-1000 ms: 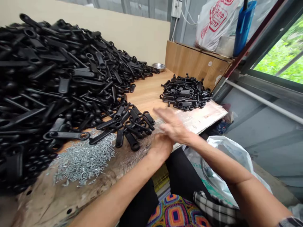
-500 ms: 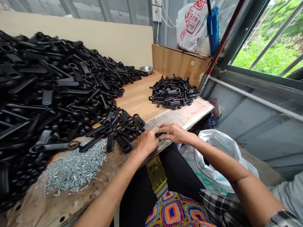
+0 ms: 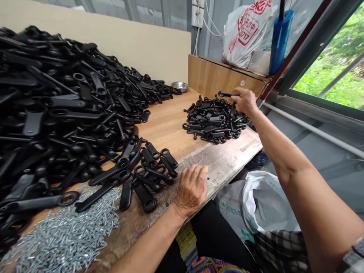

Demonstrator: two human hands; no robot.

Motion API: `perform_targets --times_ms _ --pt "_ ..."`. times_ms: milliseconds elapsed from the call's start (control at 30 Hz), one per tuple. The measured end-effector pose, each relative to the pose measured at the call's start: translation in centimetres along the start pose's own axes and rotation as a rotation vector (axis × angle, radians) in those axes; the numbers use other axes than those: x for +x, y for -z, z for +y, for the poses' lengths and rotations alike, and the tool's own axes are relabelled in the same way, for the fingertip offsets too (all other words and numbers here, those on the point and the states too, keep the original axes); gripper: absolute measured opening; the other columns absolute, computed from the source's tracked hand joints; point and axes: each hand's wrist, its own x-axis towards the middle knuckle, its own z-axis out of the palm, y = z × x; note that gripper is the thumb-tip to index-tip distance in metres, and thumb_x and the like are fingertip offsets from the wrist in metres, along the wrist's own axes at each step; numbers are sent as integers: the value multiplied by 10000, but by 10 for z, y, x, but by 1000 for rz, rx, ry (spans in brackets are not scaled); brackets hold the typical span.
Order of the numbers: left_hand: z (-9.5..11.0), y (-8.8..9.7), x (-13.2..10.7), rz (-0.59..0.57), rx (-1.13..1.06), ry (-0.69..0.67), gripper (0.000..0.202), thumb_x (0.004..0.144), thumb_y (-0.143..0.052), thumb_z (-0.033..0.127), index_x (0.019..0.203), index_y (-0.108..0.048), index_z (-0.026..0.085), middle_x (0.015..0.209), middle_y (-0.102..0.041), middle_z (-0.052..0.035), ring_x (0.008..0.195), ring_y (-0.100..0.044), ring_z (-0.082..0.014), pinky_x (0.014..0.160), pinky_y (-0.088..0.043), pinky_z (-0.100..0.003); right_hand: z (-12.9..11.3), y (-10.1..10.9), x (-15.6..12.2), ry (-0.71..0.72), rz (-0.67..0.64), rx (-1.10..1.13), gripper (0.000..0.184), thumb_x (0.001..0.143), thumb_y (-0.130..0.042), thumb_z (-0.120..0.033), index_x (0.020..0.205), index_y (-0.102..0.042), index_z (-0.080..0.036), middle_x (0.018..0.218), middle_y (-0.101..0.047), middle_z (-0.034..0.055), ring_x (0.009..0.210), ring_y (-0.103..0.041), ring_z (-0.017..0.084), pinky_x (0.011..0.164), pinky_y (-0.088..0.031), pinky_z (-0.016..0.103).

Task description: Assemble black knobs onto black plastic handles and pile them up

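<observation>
1. Right hand: its fingers pinch one black part, which sticks out past them over the back of the small heap. Half a second ago this hand was beside the other at the bench's front edge; now it is well out to the far right.
2. Left hand: it rests, back up, on the front of the bench, near where it was half a second ago. Its fingers are bent and close together; I cannot tell whether anything is under them.
3. Small heap: one pile of black parts, dozens, too overlapped to count.
4. Big heap: one pile filling the left side, beyond counting, with over ten parts strewn at its front, near the left hand.
5. Pins: one spread of small silver ones, hundreds, in front of the big heap.
6. Bowl: one, metal, at the back.
7. Bag: one, white, with red characters, 开 and 中 among them, and digits ending 717.
8. Blue holder: one, just beside the bag.
9. Sack: one, white, open, below the bench; its green print is unreadable.
</observation>
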Motion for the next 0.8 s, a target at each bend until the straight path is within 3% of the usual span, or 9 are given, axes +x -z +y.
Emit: perform_targets --times_ms 100,167,267,367,433,567,633,800 --pt "-1 2 1 18 -35 -24 354 770 -425 147 1115 -479 83 1005 -567 -132 998 -488 -247 826 -384 -395 -8 -6 31 147 158 -334 363 665 -654 -260 1019 -574 -236 1075 -556 24 1008 -444 174 910 -328 343" --pt "1 4 2 -9 -63 -71 271 764 -422 153 1001 -537 91 891 -580 -112 914 -513 -231 763 -403 -379 -17 -30 20 257 126 -426 370 707 -606 -283 1061 -573 -183 1061 -578 61 928 -499 181 881 -358 358" --pt "4 6 0 -28 -81 -126 191 746 -424 167 858 -566 107 720 -551 -67 751 -517 -193 650 -404 -337 -33 -87 -38 397 -132 -316 263 723 -576 -294 917 -644 -130 888 -646 42 812 -569 178 771 -424 302" --pt "1 9 -2 42 -67 -129 189 728 -426 169 834 -570 109 644 -516 -41 656 -492 -163 587 -383 -306 -50 -138 -108 430 -669 -329 224 701 -611 -291 873 -673 -161 804 -673 29 755 -603 181 675 -435 254" --pt "-5 15 -2 126 -42 -106 205 719 -420 158 841 -575 104 619 -507 -33 631 -485 -155 576 -379 -298 -61 -162 -140 481 -872 -480 211 718 -593 -289 888 -677 -197 777 -677 28 742 -609 184 629 -416 240" --pt "-25 29 6 293 33 21 192 712 -413 118 797 -585 107 582 -504 -27 591 -480 -146 566 -379 -287 -72 -195 -151 497 -859 -699 279 748 -521 -315 979 -647 -222 820 -670 50 740 -600 188 587 -383 233" --pt "-35 32 11 350 59 127 191 705 -410 100 779 -587 111 580 -514 -28 586 -486 -146 567 -383 -285 -69 -208 -144 467 -936 -740 320 703 -545 -314 999 -634 -232 820 -663 39 704 -586 180 561 -370 227" --pt "-54 29 15 358 69 385 180 696 -391 105 697 -567 141 587 -542 -29 601 -517 -146 592 -403 -276 -44 -235 -129 330 -1135 -556 240 595 -549 -233 806 -643 -168 670 -609 0 593 -518 127 518 -361 199"
